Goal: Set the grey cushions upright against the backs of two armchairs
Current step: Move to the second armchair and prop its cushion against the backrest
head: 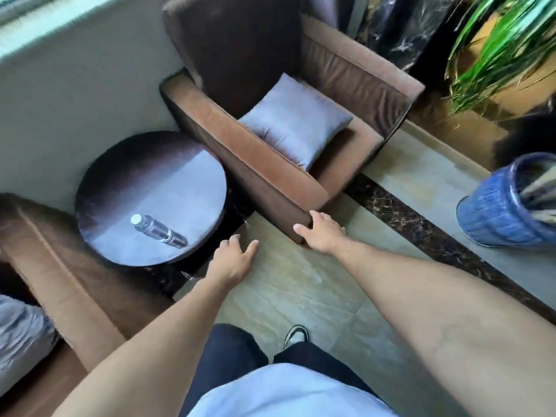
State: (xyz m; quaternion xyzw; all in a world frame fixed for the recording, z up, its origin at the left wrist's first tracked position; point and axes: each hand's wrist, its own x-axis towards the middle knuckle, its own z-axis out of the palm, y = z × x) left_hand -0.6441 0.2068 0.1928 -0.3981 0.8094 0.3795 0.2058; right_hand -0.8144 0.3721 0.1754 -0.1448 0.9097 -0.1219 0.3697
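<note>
A grey cushion (296, 121) lies flat and skewed on the seat of a brown armchair (246, 158) ahead of me. A second brown armchair (69, 281) stands at the lower left, with another grey cushion (21, 335) lying on its seat, partly cut off by the frame edge. My right hand (322, 233) reaches forward with fingers apart, just at the front corner of the near armrest of the first chair. My left hand (234, 260) hovers over the floor, fingers spread, holding nothing.
A round dark side table (120, 188) stands between the two chairs with a plastic bottle (158, 230) on it. A blue ceramic pot (493, 212) and a green plant (505, 46) are at the right. Tiled floor (301, 296) lies under my feet.
</note>
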